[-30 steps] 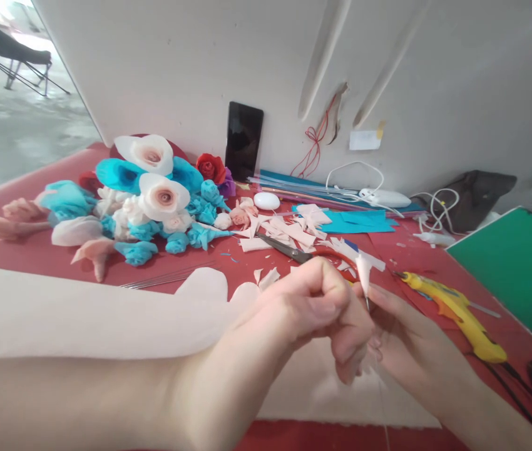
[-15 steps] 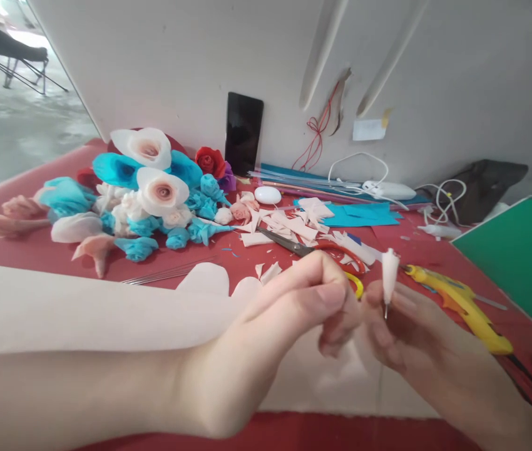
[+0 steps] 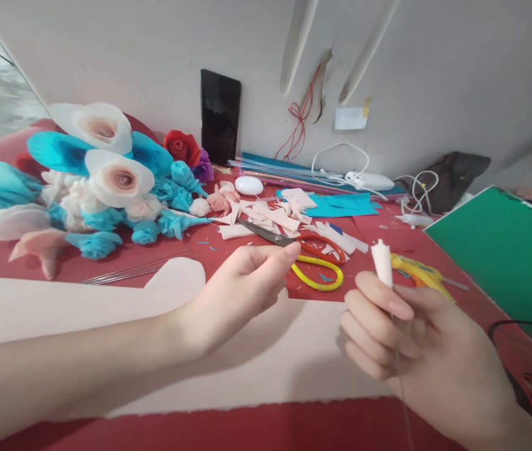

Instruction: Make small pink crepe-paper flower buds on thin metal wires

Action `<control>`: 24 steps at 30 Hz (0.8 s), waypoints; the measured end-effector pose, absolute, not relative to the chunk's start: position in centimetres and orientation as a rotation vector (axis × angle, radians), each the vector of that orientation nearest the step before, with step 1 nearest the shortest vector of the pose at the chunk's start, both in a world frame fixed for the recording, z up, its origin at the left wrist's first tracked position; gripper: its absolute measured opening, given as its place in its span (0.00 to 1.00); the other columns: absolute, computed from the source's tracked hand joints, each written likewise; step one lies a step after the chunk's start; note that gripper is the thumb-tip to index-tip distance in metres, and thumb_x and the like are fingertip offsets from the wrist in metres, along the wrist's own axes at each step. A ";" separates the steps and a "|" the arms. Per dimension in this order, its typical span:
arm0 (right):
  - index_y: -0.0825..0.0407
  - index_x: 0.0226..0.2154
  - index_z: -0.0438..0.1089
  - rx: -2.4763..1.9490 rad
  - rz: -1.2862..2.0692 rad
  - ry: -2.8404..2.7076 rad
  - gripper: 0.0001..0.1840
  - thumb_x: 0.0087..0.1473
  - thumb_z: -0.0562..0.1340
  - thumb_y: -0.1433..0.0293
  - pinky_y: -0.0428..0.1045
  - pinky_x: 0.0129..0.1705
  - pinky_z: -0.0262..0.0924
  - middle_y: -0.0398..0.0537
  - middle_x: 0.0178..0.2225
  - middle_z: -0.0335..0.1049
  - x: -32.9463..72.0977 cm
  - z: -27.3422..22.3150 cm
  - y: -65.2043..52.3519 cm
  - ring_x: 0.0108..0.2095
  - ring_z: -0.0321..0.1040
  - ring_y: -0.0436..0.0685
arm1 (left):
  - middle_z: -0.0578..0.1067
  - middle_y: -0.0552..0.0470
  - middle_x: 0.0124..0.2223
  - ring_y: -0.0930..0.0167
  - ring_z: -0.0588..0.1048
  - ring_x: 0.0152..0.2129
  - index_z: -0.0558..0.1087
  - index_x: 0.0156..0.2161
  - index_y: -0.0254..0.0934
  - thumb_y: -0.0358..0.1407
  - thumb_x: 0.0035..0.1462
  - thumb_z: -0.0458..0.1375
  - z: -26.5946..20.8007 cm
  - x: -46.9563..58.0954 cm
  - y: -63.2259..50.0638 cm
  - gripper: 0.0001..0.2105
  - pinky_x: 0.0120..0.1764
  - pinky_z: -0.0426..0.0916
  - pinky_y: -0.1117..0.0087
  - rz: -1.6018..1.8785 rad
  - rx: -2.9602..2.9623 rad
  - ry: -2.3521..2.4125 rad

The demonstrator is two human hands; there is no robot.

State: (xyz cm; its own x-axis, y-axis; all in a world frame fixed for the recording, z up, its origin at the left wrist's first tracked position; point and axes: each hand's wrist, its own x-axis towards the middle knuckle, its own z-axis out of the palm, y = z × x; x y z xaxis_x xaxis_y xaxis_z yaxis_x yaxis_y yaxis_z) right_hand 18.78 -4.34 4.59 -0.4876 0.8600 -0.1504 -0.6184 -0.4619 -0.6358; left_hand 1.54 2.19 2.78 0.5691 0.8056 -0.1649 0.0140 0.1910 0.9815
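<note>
My right hand (image 3: 416,344) pinches a small rolled white paper bud (image 3: 381,264) on a thin wire stem (image 3: 402,391), which hangs below the fingers. The bud stands upright, its ragged tip up. My left hand (image 3: 247,288) is closed with the thumb pressed on the forefinger. Whether anything is in that pinch is hidden. Just beyond its fingertips lie scissors (image 3: 317,260) with one red and one yellow handle. A large sheet of pale paper (image 3: 266,357) is spread under both hands. Behind the right hand lies a yellow glue gun (image 3: 419,272), partly covered.
Many paper flowers (image 3: 120,178) in white, blue and pink are heaped at the left. Thin wires (image 3: 129,270) lie before them. Pale paper scraps (image 3: 280,216) and blue paper (image 3: 341,205) lie behind the scissors. A phone (image 3: 220,116) leans on the wall. A green board (image 3: 501,263) stands right.
My hands have drawn apart. The right has turned and now grips the bud's base, its wire showing below. The left has moved away leftward, uncovering the scissors' handles. The view has shifted right.
</note>
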 end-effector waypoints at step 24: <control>0.53 0.24 0.62 -0.680 1.953 -0.644 0.13 0.57 0.51 0.66 0.43 0.25 0.47 0.41 0.21 0.57 18.9 4.5 -4.3 0.20 0.47 0.45 | 0.71 0.55 0.30 0.77 0.71 0.22 0.64 0.33 0.37 0.36 0.62 0.45 1.9 1.9 2.3 0.09 0.27 0.68 0.76 0.800 1.070 0.656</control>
State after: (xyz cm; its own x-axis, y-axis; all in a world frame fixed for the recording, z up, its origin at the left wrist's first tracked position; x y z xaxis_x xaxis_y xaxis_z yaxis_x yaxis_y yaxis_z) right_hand 18.91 -4.28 4.51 -0.4069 0.8922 -0.1957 -0.6008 -0.4228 -0.6785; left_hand 1.92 2.33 1.92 0.5568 0.8263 -0.0844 -0.2449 0.2604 0.9339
